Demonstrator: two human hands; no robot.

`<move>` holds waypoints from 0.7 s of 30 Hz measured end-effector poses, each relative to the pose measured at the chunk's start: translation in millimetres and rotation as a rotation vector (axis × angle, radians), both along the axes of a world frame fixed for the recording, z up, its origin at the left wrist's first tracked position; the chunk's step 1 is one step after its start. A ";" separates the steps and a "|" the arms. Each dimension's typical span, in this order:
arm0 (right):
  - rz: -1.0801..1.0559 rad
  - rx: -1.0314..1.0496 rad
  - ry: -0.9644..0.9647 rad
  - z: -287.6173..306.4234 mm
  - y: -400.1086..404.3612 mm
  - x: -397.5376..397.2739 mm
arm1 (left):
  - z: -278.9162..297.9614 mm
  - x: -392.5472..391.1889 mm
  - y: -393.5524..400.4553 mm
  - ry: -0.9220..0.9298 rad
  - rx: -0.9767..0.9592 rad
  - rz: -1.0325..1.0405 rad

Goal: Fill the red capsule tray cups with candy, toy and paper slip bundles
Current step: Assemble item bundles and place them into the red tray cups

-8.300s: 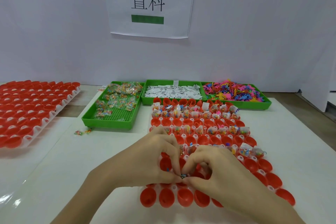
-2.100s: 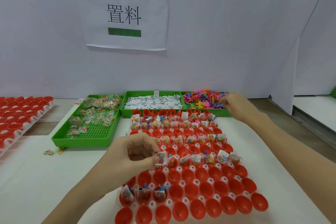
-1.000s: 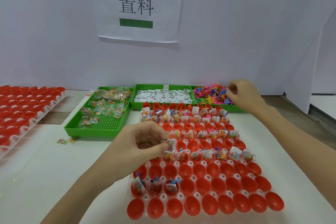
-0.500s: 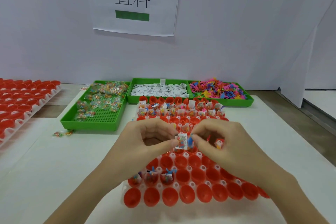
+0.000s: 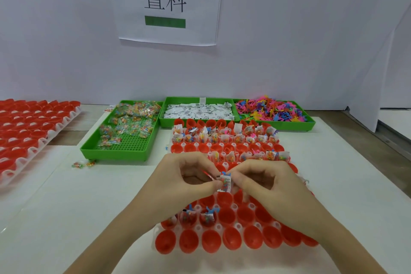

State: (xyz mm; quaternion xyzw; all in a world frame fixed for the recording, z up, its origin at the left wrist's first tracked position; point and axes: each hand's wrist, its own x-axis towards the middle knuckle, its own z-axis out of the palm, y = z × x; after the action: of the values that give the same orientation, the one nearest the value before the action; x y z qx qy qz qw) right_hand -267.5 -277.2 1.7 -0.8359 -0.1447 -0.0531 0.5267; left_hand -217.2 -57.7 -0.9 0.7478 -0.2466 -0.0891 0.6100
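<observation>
On the wall, a sign (image 5: 170,4) reads "置料".

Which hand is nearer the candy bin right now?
Left. The left hand sits just in front of the candy bin; the right hand is farther right, over the capsule tray.

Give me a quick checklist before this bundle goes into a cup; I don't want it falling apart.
1. Bundle pinched by both the left hand and right hand: ok.
2. Blue toy in the bundle: ok, tip shows on top.
3. Paper slip wrapped tightly: cannot tell.
4. Empty cup free beside the three filled ones: ok.
5. Red capsule tray flat on the table: ok.
</observation>
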 end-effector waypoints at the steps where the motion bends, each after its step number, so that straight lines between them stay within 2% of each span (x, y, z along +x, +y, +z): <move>1: 0.026 0.002 0.026 1.2 -0.6 -1.0 | -0.4 0.6 0.3 -0.009 -0.001 -0.012; 5: 0.061 -0.048 0.076 3.7 -4.6 -4.6 | -1.3 0.0 0.5 -0.133 0.060 -0.096; 8: 0.058 -0.087 0.124 1.5 -6.0 -6.0 | -1.9 -1.8 1.8 -0.264 0.208 -0.094; 13: 0.090 -0.166 0.169 1.8 -4.4 -7.5 | 0.6 -4.0 4.6 -0.308 0.305 -0.127; 21: 0.091 -0.303 0.081 2.0 -4.7 -11.0 | 1.2 -7.6 2.9 -0.356 0.376 -0.132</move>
State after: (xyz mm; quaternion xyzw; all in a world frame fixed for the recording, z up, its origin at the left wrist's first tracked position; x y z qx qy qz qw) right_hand -278.5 -282.0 3.7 -0.8997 -0.1676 0.0270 0.4021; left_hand -224.8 -54.8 0.2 0.8340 -0.3774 -0.0401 0.4004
